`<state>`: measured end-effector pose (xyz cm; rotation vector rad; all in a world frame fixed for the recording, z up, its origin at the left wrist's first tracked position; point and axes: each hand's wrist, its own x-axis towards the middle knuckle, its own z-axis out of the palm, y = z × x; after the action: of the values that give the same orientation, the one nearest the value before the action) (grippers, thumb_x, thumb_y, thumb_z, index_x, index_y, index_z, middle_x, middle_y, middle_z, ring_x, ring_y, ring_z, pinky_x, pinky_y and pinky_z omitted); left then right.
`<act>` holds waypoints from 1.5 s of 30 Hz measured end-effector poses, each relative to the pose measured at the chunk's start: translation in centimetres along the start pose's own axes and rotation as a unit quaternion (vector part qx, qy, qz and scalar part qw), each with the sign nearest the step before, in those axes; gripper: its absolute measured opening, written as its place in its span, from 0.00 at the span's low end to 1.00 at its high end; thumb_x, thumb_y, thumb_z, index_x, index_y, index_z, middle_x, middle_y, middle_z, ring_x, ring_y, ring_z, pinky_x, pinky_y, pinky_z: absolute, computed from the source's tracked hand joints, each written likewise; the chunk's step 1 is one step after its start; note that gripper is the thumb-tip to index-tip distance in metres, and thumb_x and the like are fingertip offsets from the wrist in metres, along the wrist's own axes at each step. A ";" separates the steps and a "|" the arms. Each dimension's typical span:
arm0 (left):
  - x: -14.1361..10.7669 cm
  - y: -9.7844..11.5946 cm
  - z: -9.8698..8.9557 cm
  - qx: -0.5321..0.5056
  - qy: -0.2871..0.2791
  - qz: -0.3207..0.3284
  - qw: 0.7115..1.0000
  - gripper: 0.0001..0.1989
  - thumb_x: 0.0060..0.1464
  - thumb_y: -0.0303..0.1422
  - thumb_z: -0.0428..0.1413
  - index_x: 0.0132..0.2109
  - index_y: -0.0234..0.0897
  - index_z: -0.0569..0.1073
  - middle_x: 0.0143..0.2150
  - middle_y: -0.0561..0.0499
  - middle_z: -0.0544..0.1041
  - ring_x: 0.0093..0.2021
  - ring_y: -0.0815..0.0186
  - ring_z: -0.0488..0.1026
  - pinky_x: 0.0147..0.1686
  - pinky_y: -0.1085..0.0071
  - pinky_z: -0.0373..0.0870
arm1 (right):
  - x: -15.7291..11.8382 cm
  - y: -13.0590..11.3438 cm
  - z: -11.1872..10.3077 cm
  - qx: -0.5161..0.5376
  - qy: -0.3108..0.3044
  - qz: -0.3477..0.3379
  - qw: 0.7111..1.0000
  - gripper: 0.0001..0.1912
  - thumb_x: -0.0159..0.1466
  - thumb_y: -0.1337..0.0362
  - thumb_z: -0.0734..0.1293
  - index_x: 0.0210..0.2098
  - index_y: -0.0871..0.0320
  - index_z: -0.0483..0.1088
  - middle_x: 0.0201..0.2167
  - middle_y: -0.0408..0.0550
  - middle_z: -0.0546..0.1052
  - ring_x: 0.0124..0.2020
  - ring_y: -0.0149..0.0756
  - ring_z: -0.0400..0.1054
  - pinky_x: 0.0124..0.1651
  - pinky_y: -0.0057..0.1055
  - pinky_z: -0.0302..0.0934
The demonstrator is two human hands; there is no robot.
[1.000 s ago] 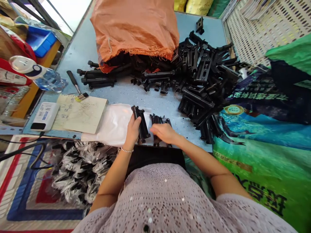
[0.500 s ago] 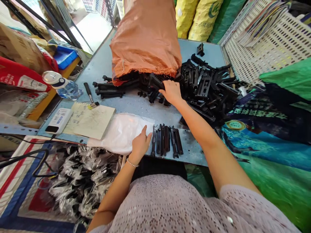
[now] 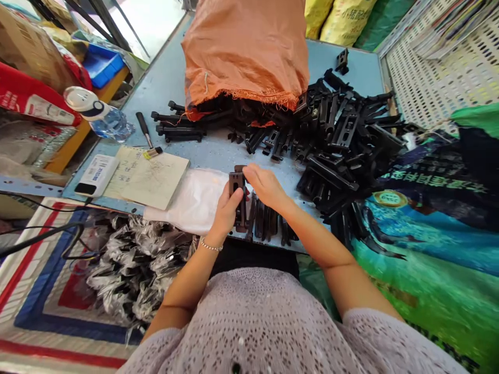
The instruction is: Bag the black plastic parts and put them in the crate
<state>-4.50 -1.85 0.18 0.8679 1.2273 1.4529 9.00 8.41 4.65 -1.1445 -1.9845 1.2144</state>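
hands 2: left hand (image 3: 226,212) clamped on 1 black part (image 3: 236,178), frame centre; right hand (image 3: 268,188) at its top end, grip unclear | orange sack (image 3: 245,52) 1, upper centre | bottle (image 3: 102,117) 1, upper left | change: right hand back from heap (image 3: 343,130), left hand now filled

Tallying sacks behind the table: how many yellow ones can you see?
2. One yellow sack is behind and right of the orange sack; the second yellow sack is right of the first. More may be hidden behind the orange sack.
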 end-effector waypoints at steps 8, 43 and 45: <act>1.0 0.2 -1.0 -0.012 0.052 -0.073 0.996 0.20 0.61 0.51 0.54 0.48 0.40 0.68 0.37 0.51 0.74 0.35 0.67 0.74 0.37 0.71 0.73 | -6.0 1.7 3.0 -0.157 -0.151 -0.177 0.960 0.29 0.72 0.41 0.53 0.34 0.57 0.70 0.33 0.52 0.75 0.36 0.40 0.67 0.40 0.34 0.58; -1.3 1.0 1.7 -0.127 -0.066 -0.158 0.977 0.20 0.50 0.45 0.63 0.42 0.39 0.66 0.29 0.56 0.72 0.22 0.72 0.69 0.22 0.74 0.68 | -1.2 2.5 0.4 -0.044 -0.064 0.046 0.996 0.34 0.74 0.40 0.42 0.28 0.56 0.63 0.24 0.45 0.69 0.28 0.35 0.64 0.35 0.32 0.58; -1.1 0.5 1.3 -0.116 -0.008 -0.139 0.983 0.18 0.52 0.43 0.61 0.43 0.38 0.66 0.31 0.54 0.74 0.26 0.71 0.72 0.27 0.73 0.71 | -2.5 2.2 1.4 -0.031 -0.110 0.053 0.992 0.35 0.73 0.40 0.43 0.26 0.56 0.63 0.23 0.45 0.69 0.27 0.34 0.64 0.34 0.31 0.57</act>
<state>-3.16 -2.58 1.05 0.5265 1.0935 1.3257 10.04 6.13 2.00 -1.2040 -2.1600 1.3931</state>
